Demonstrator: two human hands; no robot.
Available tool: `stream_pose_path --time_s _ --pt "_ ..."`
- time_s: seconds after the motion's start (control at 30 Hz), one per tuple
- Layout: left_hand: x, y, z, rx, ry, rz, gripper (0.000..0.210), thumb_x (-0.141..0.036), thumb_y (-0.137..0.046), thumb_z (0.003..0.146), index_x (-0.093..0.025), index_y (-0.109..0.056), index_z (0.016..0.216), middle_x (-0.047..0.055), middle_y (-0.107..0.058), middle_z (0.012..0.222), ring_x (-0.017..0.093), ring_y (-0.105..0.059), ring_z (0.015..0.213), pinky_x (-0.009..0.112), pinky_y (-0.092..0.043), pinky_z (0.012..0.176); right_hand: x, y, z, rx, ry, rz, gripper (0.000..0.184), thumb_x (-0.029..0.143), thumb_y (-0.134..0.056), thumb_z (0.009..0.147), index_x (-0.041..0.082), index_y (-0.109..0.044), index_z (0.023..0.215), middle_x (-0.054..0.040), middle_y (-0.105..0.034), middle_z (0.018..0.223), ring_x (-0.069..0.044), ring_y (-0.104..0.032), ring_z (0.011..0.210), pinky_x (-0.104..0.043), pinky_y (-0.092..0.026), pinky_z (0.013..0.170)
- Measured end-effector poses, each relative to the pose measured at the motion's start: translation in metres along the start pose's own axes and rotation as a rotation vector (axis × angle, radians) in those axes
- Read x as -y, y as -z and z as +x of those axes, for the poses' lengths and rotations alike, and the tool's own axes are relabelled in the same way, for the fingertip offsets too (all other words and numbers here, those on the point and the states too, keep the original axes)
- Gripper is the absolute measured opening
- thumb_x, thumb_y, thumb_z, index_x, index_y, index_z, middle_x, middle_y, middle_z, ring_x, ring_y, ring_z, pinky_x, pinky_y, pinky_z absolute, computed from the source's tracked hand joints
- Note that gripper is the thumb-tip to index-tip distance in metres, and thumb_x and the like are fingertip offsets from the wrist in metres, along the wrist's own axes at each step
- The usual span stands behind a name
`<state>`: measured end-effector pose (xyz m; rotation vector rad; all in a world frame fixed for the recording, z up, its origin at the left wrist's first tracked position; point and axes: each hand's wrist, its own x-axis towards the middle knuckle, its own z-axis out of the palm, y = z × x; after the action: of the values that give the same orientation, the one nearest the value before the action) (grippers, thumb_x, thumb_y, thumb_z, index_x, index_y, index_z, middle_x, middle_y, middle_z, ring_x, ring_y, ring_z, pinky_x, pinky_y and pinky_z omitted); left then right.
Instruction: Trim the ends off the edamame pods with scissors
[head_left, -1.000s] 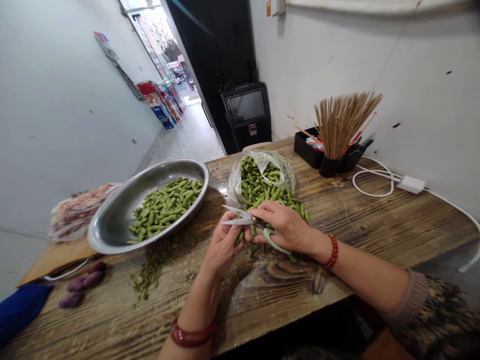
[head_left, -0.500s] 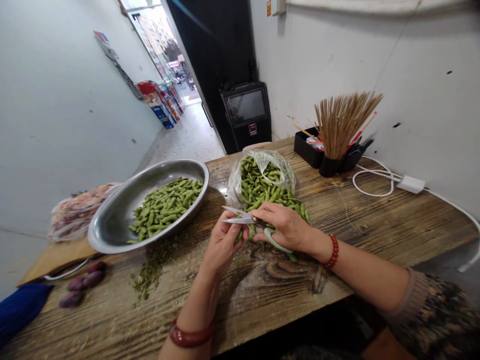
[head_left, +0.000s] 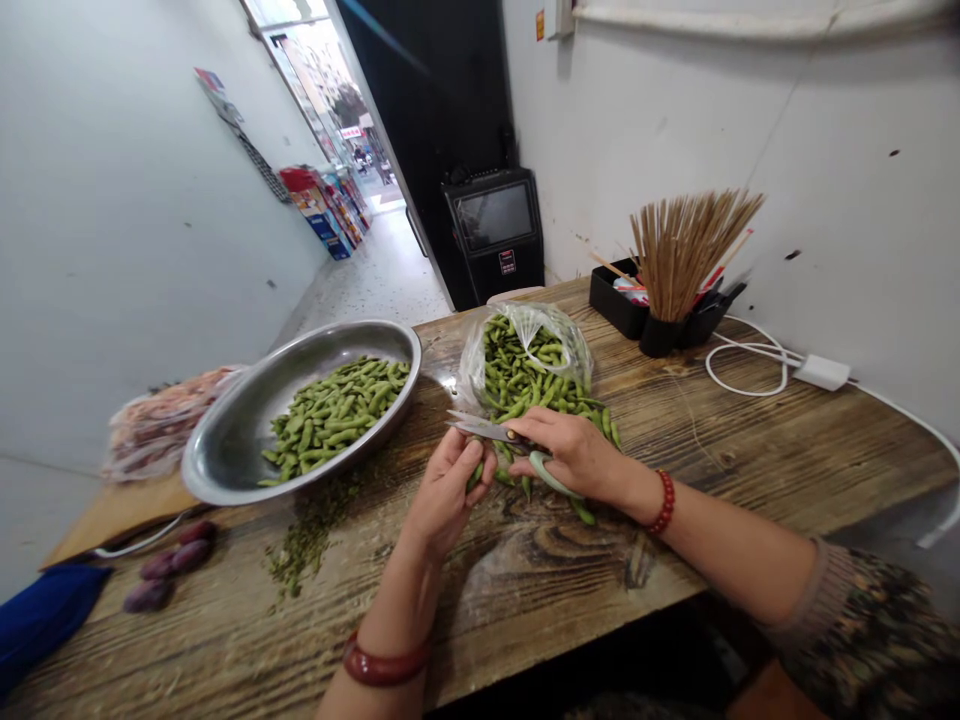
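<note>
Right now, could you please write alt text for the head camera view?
A person's right hand holds green-handled scissors close to an edamame pod in the left hand, over a wooden table. Beyond, more pods spill from a clear plastic bag; a metal basin at left holds others.

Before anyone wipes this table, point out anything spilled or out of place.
Small green scraps lie scattered on the wooden table, on the near side of the metal basin. Being outside any container, they look spilled. Loose pods lie near the right hand.

The scissors point(head_left: 491, 430), their blades spread wide earlier, have now nearly closed.
</note>
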<state>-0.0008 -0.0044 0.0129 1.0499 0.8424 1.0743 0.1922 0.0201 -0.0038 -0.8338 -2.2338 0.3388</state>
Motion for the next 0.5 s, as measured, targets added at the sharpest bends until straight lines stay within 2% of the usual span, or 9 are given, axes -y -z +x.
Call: stream_pose_path --time_s 0.07,0.13,0.23,0.33,0.43,0.5 --pt "-0.003 0.002 0.001 -0.001 0.004 -0.109 0.014 -0.033 -0.055 0.088 -0.021 -0.053 0.095 -0.006 -0.047 0.061 0.003 -0.027 0.04 0.014 -0.022 0.039 -0.002 0.0 0.0 -0.05 -0.022 0.016 0.043 0.032 -0.068 0.082 0.019 -0.054 0.121 -0.0073 -0.062 0.099 -0.019 -0.062 0.086 -0.029 -0.051 0.075" --pt "-0.006 0.007 0.003 -0.028 0.009 -0.208 0.017 -0.036 -0.054 0.088 -0.022 -0.054 0.096 -0.004 -0.049 0.065 0.004 -0.033 0.042 0.015 -0.025 0.039 -0.003 0.0 0.0 -0.103 -0.031 0.029 0.045 0.033 -0.069 0.082 0.019 -0.054 0.122 -0.0077 -0.062 0.1 -0.019 -0.062 0.086 -0.03 -0.051 0.075" --pt "-0.008 0.014 0.006 -0.11 0.046 -0.248 0.024 -0.042 -0.059 0.083 -0.018 -0.054 0.079 -0.002 -0.05 0.071 0.006 -0.041 0.048 0.015 -0.026 0.038 -0.003 0.001 0.0 -0.123 -0.024 0.043 0.046 0.033 -0.068 0.082 0.018 -0.053 0.123 -0.0086 -0.062 0.101 -0.019 -0.062 0.086 -0.029 -0.052 0.074" --pt "-0.004 0.02 0.007 -0.197 0.102 -0.083 0.027 -0.037 -0.064 0.077 -0.015 -0.053 0.067 -0.001 -0.051 0.07 0.006 -0.041 0.05 0.015 -0.024 0.037 -0.001 0.002 0.0 -0.12 -0.021 0.037 0.046 0.032 -0.068 0.082 0.017 -0.053 0.123 -0.0086 -0.062 0.101 -0.019 -0.062 0.085 -0.029 -0.052 0.074" --pt "0.001 0.023 0.009 -0.208 0.122 0.19 0.015 -0.03 -0.066 0.074 -0.016 -0.061 0.077 -0.003 -0.051 0.064 0.007 -0.042 0.049 0.017 -0.025 0.039 0.0 0.002 0.0 -0.117 -0.025 0.018 0.045 0.031 -0.069 0.082 0.017 -0.054 0.122 -0.0084 -0.063 0.101 -0.019 -0.062 0.084 -0.029 -0.052 0.074" --pt "0.004 0.024 0.01 -0.173 0.06 0.443 0.012 -0.027 -0.064 0.075 -0.017 -0.065 0.082 -0.002 -0.055 0.064 0.009 -0.046 0.052 0.019 -0.032 0.045 0.0 0.002 0.0 -0.12 -0.017 0.009 0.044 0.03 -0.069 0.082 0.017 -0.054 0.121 -0.0085 -0.063 0.101 -0.019 -0.062 0.085 -0.029 -0.051 0.074"
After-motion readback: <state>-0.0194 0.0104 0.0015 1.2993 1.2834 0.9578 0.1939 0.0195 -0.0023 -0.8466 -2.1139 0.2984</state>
